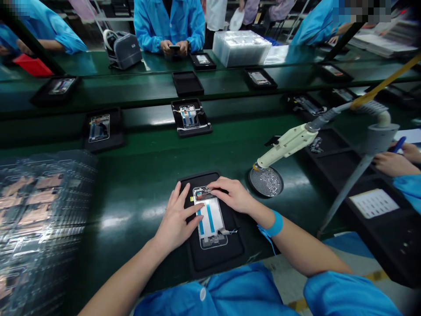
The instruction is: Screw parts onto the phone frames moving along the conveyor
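An opened phone point(216, 218) with two blue strips on its white battery lies in a black tray point(226, 252) in front of me. A short ribbon cable point(226, 231) sticks out at its lower right. My left hand point(177, 217) rests along the phone's left side, fingers spread, with its index finger and thumb over the battery. At the phone's upper end, my right hand point(232, 195) has its thumb and fingertips drawn together over the small parts there. What they pinch, if anything, is too small to make out. A blue strap point(272, 224) circles my right wrist.
An electric screwdriver point(286, 145) hangs on a stand above a round dish of screws point(266, 181). Stacked clear trays point(39, 219) stand at left. Another phone tray point(190, 117) lies ahead. A co-worker's hand point(396, 163) with a blue pen is at right.
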`<action>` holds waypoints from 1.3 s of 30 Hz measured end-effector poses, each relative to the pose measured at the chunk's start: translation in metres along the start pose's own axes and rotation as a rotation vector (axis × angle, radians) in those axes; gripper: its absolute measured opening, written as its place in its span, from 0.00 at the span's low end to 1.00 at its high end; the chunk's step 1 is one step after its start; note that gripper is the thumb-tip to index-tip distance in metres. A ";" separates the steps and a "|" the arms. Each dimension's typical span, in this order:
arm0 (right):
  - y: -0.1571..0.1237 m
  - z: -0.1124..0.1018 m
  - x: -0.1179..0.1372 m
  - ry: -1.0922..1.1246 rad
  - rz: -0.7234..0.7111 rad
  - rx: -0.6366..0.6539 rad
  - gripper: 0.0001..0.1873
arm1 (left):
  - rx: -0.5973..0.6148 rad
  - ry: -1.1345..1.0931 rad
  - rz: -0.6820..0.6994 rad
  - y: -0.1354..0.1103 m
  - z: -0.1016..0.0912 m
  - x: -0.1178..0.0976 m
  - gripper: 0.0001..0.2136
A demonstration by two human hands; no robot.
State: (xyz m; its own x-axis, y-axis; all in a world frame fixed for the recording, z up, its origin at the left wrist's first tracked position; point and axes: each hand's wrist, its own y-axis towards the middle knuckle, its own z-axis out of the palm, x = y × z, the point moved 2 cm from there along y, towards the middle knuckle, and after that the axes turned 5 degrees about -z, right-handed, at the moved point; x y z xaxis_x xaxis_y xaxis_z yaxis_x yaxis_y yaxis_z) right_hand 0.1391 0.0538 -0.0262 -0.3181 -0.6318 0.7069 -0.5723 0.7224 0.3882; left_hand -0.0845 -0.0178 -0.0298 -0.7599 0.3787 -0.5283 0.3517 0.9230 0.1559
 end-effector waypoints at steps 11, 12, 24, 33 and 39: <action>0.000 0.006 -0.003 -0.044 -0.081 0.063 0.14 | -0.016 0.061 0.015 -0.003 0.003 -0.002 0.11; -0.001 0.007 -0.003 -0.056 -0.083 0.070 0.14 | -0.020 0.063 0.021 -0.003 0.003 -0.002 0.11; -0.015 0.008 0.017 -0.365 -0.142 0.239 0.20 | 0.066 0.267 0.087 -0.004 0.009 -0.013 0.24; -0.027 0.010 0.021 -0.440 -0.157 0.311 0.24 | 0.110 0.266 0.040 -0.001 0.007 -0.015 0.24; -0.011 0.011 0.009 -0.250 -0.157 0.097 0.17 | 0.115 0.234 0.024 -0.001 0.006 -0.015 0.23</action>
State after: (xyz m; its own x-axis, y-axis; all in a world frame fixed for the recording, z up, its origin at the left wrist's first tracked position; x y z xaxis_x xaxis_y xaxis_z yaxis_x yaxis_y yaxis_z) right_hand 0.1343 0.0367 -0.0306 -0.3897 -0.7916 0.4707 -0.6946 0.5882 0.4142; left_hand -0.0705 -0.0245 -0.0270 -0.8515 0.4183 -0.3162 0.4211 0.9048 0.0630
